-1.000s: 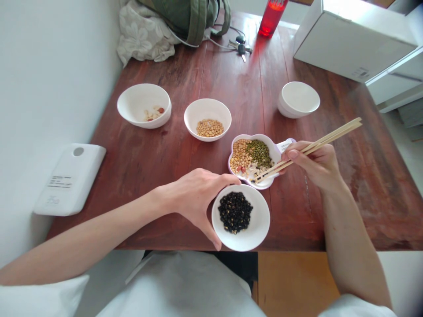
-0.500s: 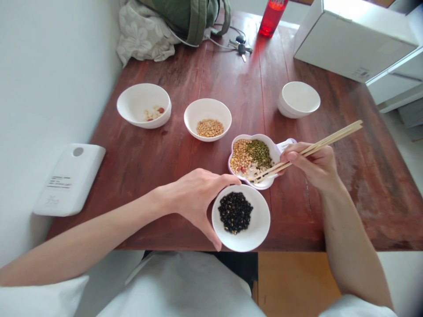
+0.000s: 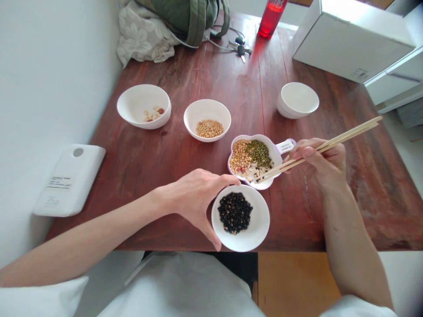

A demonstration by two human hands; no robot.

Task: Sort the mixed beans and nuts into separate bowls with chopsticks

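Observation:
My left hand (image 3: 201, 200) is closed around the left side of a white bowl (image 3: 259, 233) at the table's front edge. Black beans (image 3: 235, 212) lie inside that bowl. A pair of chopsticks (image 3: 346, 135) is gripped in my right hand (image 3: 322, 165), their tips down in a flower-shaped dish (image 3: 276, 154) with a purple rim and a labelled handle. Within the dish sit yellow soybeans (image 3: 240, 154), green mung beans (image 3: 259, 154) and pale peanut pieces (image 3: 256, 169), with a few dark beans near the chopstick tips.
Beyond the dish stand a bowl of soybeans (image 3: 191, 119), a bowl with some peanuts (image 3: 127, 105) and another white bowl (image 3: 295, 103). A white power bank (image 3: 71, 180) leans at the left wall. Keys (image 3: 240, 48), a red bottle (image 3: 271, 20), a green bag (image 3: 175, 17) and a white box (image 3: 350, 48) occupy the back.
My right hand and the chopsticks have shifted slightly right, baring more of the dish's handle. The chopstick tips remain in the dish. My left hand stays on the bowl.

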